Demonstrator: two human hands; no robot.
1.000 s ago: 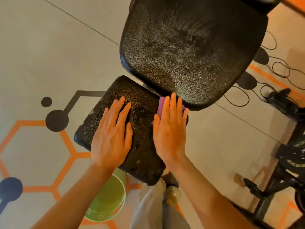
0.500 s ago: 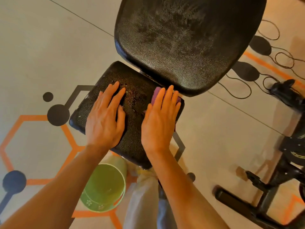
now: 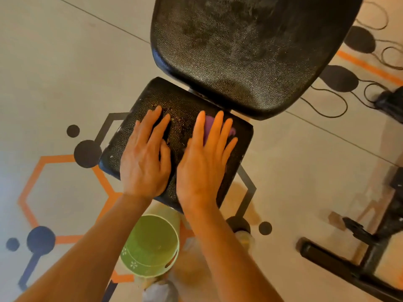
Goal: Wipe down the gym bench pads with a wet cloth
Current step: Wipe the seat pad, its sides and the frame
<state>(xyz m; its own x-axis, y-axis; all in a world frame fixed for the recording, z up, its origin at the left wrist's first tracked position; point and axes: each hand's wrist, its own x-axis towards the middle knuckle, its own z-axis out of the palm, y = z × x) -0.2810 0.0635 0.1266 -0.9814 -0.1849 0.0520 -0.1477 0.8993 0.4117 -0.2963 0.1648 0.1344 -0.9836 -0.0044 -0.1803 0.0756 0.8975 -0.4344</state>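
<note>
**Cloth pinned under the right hand on the seat pad**

Head view: both hands lie flat, fingers straight, on the small seat pad. The right hand presses the purple cloth, which peeks out between its fingers; the left hand rests bare beside it. The larger back pad lies just beyond the fingertips, so the right hand is nearer for it. A green bucket stands below.

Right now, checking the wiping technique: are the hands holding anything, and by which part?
Nothing is gripped. The right hand presses the purple cloth flat under straight fingers; the left hand rests on the seat pad.
</note>
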